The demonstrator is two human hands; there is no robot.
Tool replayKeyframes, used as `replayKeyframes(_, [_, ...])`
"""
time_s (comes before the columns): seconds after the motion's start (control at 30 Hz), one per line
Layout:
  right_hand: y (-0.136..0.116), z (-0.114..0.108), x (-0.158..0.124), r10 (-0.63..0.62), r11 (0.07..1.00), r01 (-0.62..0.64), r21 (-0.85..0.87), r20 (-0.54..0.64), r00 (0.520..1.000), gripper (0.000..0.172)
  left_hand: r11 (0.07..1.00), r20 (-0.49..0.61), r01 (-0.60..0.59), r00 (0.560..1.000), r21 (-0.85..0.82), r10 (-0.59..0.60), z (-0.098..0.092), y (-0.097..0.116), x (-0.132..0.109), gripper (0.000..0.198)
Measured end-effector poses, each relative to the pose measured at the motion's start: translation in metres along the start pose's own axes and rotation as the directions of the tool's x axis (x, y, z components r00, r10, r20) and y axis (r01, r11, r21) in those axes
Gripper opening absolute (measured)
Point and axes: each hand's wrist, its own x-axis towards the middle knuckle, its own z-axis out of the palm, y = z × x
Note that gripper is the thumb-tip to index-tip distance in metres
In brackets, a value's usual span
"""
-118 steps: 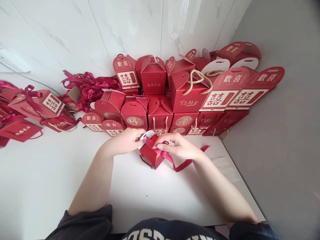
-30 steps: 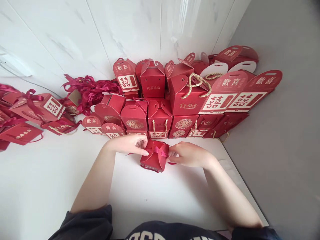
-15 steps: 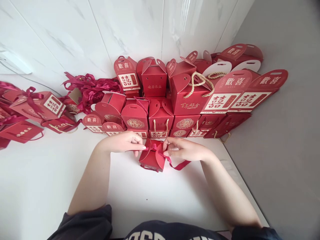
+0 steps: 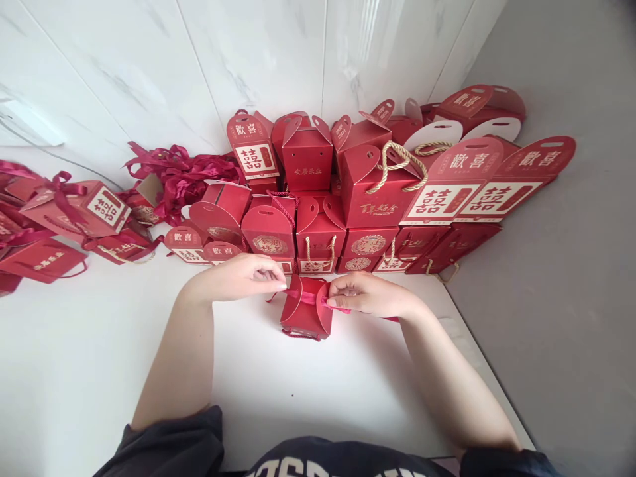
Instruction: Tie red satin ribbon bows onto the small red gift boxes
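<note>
A small red gift box [image 4: 304, 319] stands on the white table, its curved top flaps folded toward each other. A dark red ribbon [image 4: 307, 299] runs across its top and through the flaps. My left hand [image 4: 248, 275] is at the box's left side, thumb and fingertips pinched on the ribbon, whose short tail pokes out beneath them. On the other side, my right hand [image 4: 368, 293] has its fingers closed on the ribbon by the right flap. Part of the ribbon's longer end is hidden under that hand. A red cord handle [image 4: 301, 335] hangs at the box's front.
Rows of stacked red gift boxes [image 4: 368, 245] stand just behind the box, against the tiled wall [image 4: 278, 53]. A heap of dark red ribbons [image 4: 183, 173] lies back left. Boxes with tied bows [image 4: 64, 199] sit at far left. A grey panel [image 4: 561, 278] borders the right.
The ribbon now lies flatter and straighter across the box top. My left hand has shifted slightly left and up, and the ribbon loop at right is mostly out of sight.
</note>
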Motion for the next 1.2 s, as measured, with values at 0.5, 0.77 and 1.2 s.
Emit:
replayKeyframes(0.5, [-0.005, -0.001, -0.001, -0.006, 0.995, 0.002, -0.096, -0.035, 0.999, 0.036, 0.978, 0.209, -0.092, 0.969, -0.186, 0.131, 0.006, 0.012, 0.006, 0.028])
replayKeyframes(0.77, [-0.004, 0.000, 0.000, -0.022, 0.994, 0.020, -0.107, -0.020, 1.000, 0.029, 0.996, 0.117, -0.085, 0.989, -0.016, 0.087, 0.014, 0.013, 0.013, 0.033])
replayKeyframes(1.2, [-0.006, -0.001, -0.001, -0.009, 0.999, 0.008, -0.049, -0.010, 1.000, 0.033, 0.989, 0.064, -0.035, 0.997, -0.141, 0.045, 0.010, 0.011, 0.014, 0.032])
